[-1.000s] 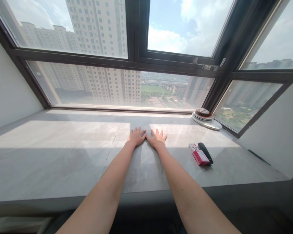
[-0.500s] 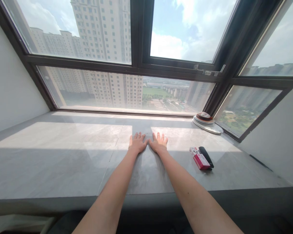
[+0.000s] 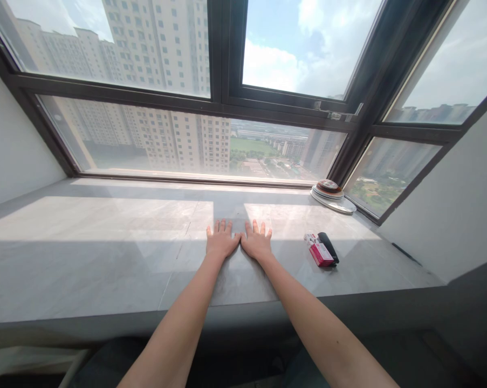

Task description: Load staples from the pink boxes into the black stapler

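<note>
Both arms reach forward over a grey, marble-patterned window sill (image 3: 105,258). My left hand (image 3: 221,241) lies palm down with its fingers spread, holding nothing. Beside it my right hand (image 3: 256,240) is also palm down, fingers apart, with nothing in it. The two thumbs meet or nearly meet at the tips. To the right of my right hand lie a pink and white box (image 3: 320,253) and a black, narrow case-like object (image 3: 329,248), side by side.
A stack of round plates or lids (image 3: 333,197) sits in the sill's far right corner. Dark window frames (image 3: 186,102) rise behind the sill, with a metal latch (image 3: 340,115) on one. White walls (image 3: 437,215) close both sides. Sunlight falls in patches across the surface.
The view has shifted and tilted slightly, so the box and plates appear farther left. My hands stay flat, and the thumbs look closer together.
</note>
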The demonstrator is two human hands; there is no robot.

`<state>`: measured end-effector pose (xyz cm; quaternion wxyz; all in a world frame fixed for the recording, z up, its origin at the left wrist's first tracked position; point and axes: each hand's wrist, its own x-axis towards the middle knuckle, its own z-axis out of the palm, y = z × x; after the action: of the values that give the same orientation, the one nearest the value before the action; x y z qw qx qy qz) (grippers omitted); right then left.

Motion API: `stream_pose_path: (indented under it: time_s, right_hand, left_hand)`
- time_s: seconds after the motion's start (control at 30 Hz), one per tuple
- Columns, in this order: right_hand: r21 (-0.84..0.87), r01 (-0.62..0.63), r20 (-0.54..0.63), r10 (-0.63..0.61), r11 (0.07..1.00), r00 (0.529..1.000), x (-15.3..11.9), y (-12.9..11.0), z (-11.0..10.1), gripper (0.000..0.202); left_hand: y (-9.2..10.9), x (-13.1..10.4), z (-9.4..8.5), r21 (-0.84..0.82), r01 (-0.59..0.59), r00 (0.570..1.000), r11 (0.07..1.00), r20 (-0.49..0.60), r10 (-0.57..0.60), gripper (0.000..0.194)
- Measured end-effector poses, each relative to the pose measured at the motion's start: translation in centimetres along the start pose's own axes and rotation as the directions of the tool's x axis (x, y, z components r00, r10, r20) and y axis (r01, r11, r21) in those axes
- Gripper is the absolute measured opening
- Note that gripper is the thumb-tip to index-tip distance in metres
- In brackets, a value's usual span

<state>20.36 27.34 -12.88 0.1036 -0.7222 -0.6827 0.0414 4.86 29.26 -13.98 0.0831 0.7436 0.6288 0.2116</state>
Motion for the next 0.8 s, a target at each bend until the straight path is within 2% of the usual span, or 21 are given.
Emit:
stream_pose_path:
  time_s: [0.1,0.3,0.4,0.6,0.7,0.8]
  right_hand:
    - [-0.006,0.003,0.010,-0.003,1.000,1.000,-1.5,-0.4,-0.5,0.066]
    - [0.017,0.089,-0.063,-0.088,0.996,0.994,-5.3,-0.7,-1.2,0.063]
    - [0.085,0.134,-0.078,-0.128,0.987,0.989,-6.9,-0.4,-1.7,0.060]
    - [0.345,0.242,-0.130,-0.209,0.907,0.969,-9.8,0.7,-2.7,0.034]
    - [0.467,0.250,-0.171,-0.191,0.848,0.967,-11.3,0.9,-3.4,0.027]
    - [0.584,0.237,-0.199,-0.146,0.776,0.969,-12.2,1.0,-4.0,0.025]
  left_hand:
    - [0.7,-1.2,-0.8,-0.071,-0.022,1.000,0.997,-0.015,0.021,0.065]
    - [1.4,-4.0,-2.9,-0.326,-0.139,0.990,0.935,-0.033,0.136,0.030]
    - [1.1,-6.1,-3.7,-0.452,-0.126,0.992,0.883,-0.055,0.114,0.029]
    - [1.2,-10.5,-4.9,-0.620,-0.088,0.996,0.780,-0.041,0.079,0.040]
    - [1.5,-11.7,-5.4,-0.674,-0.069,0.997,0.735,-0.031,0.064,0.044]
    - [1.5,-12.3,-5.8,-0.782,-0.002,1.000,0.624,0.015,0.021,0.041]
